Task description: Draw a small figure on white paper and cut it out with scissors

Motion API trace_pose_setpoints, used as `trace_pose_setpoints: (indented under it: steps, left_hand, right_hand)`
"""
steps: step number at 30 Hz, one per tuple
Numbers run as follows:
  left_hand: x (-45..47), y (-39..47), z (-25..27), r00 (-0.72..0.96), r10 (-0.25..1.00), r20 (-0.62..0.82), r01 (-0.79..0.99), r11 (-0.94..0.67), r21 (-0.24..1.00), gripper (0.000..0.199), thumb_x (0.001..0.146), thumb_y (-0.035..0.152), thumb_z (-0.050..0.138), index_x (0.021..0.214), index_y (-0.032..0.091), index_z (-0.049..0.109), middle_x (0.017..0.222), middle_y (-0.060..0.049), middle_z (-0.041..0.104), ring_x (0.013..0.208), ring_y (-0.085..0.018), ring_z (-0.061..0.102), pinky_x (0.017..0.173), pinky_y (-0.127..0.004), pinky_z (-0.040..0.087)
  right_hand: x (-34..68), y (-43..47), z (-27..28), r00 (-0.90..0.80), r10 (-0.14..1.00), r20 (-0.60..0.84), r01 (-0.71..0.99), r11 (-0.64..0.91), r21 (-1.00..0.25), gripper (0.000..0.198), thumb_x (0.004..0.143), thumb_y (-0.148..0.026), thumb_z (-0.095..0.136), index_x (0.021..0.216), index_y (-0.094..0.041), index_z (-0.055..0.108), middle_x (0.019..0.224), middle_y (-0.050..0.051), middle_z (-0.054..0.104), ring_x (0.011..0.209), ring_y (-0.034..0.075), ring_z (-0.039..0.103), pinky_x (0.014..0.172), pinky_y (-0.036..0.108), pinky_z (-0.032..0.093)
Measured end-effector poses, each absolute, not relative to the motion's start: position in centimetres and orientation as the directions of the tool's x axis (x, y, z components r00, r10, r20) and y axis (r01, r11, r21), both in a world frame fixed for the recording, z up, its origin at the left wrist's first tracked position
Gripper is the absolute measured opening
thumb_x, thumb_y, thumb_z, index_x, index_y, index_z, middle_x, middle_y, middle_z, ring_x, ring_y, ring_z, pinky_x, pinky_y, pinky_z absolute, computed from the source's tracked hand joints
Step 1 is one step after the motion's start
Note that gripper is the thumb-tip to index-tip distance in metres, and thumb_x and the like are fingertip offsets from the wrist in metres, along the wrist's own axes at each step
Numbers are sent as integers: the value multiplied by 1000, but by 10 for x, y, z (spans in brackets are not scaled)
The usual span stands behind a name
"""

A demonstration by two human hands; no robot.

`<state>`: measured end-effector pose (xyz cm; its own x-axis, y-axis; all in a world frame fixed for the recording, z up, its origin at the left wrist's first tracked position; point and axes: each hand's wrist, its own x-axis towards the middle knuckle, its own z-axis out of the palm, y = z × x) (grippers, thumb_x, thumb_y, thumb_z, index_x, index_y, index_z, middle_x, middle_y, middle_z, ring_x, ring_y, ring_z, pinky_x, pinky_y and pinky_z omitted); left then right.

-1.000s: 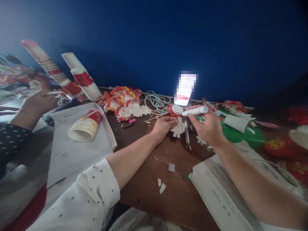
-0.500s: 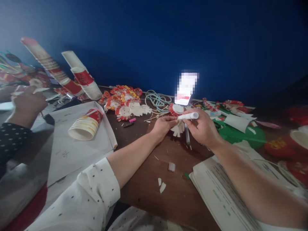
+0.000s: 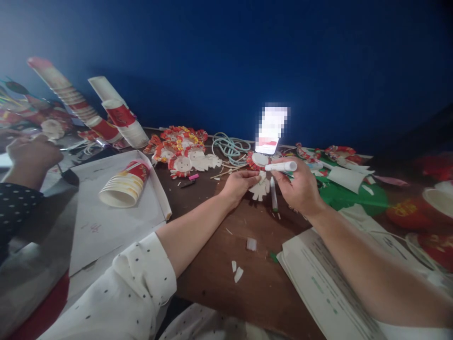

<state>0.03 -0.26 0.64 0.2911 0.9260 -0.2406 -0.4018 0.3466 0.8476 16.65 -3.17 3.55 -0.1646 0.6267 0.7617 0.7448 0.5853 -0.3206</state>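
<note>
Between the thumb and fingers of my left hand (image 3: 240, 186) is a small white paper cut-out (image 3: 261, 190) with a fringed lower edge. My right hand (image 3: 300, 186) grips a white marker pen (image 3: 282, 166), its tip pointing left, just above and right of the cut-out. A second marker (image 3: 273, 194) lies on the table below my right hand. Behind my hands a round white piece with a red fringe (image 3: 259, 160) rests in front of a bright phone (image 3: 272, 130), its screen blurred out.
Stacked paper cups (image 3: 123, 184) lie on a white box lid (image 3: 106, 226) at left. Several red-and-white paper figures (image 3: 184, 163) and a pale blue cord (image 3: 230, 146) lie behind. Papers (image 3: 318, 283) are at right, scraps (image 3: 238, 275) in front. A co-worker's hand (image 3: 33, 153) is far left.
My right hand has drawn the marker slightly right, away from my left fingers. The gap shows more of the cut-out, still in my left hand. The view has shifted slightly.
</note>
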Motion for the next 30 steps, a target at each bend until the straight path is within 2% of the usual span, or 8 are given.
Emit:
trace_pose_setpoints:
  steps: [3, 6, 12, 19, 26, 30]
  left_hand:
    - [0, -3, 7, 287, 923, -255, -409, 359, 839, 15, 67, 10, 80, 79, 10, 72, 67, -3, 69, 61, -10, 61, 73, -26, 50]
    - [0, -3, 7, 308, 920, -242, -408, 357, 840, 15, 68, 11, 79, 82, 9, 73, 68, -4, 70, 62, -10, 62, 74, -27, 50]
    - [-1, -4, 5, 300, 926, -229, -379, 336, 862, 15, 68, 10, 79, 82, 9, 75, 67, -4, 70, 61, -9, 60, 73, -25, 48]
    - [-1, -3, 6, 300, 925, -233, -375, 339, 863, 15, 67, 11, 79, 81, 9, 75, 67, -3, 70, 60, -9, 60, 72, -25, 48]
    - [0, -4, 5, 298, 918, -261, -378, 364, 851, 22, 63, 15, 83, 82, 10, 72, 67, -4, 69, 59, -11, 62, 70, -27, 50]
    - [-1, -5, 6, 311, 919, -243, -365, 351, 862, 23, 63, 17, 83, 83, 11, 73, 68, -4, 70, 60, -11, 62, 68, -26, 49]
  right_hand:
    - [165, -35, 41, -80, 658, 749, 725, 554, -409, 12, 89, -27, 61, 100, -22, 65, 101, 8, 72, 97, 26, 67, 88, 41, 51]
    - [163, -37, 44, -118, 704, 700, 706, 555, -439, 12, 88, -27, 62, 98, -22, 65, 98, 7, 72, 94, 25, 68, 86, 40, 51]
    - [163, -33, 39, -273, 707, 652, 732, 593, -336, 12, 88, -26, 60, 98, -21, 64, 97, 8, 71, 94, 27, 66, 85, 43, 50]
    - [164, -30, 33, -275, 692, 667, 788, 560, -256, 16, 89, -27, 58, 100, -19, 65, 99, 12, 71, 95, 30, 65, 87, 46, 49]
    - [164, -33, 38, -102, 701, 706, 741, 527, -416, 14, 90, -28, 58, 100, -21, 64, 101, 9, 71, 97, 26, 66, 87, 40, 51]
    - [163, -35, 41, -148, 727, 671, 713, 548, -437, 13, 89, -29, 60, 99, -22, 64, 98, 7, 71, 94, 25, 67, 86, 40, 51]
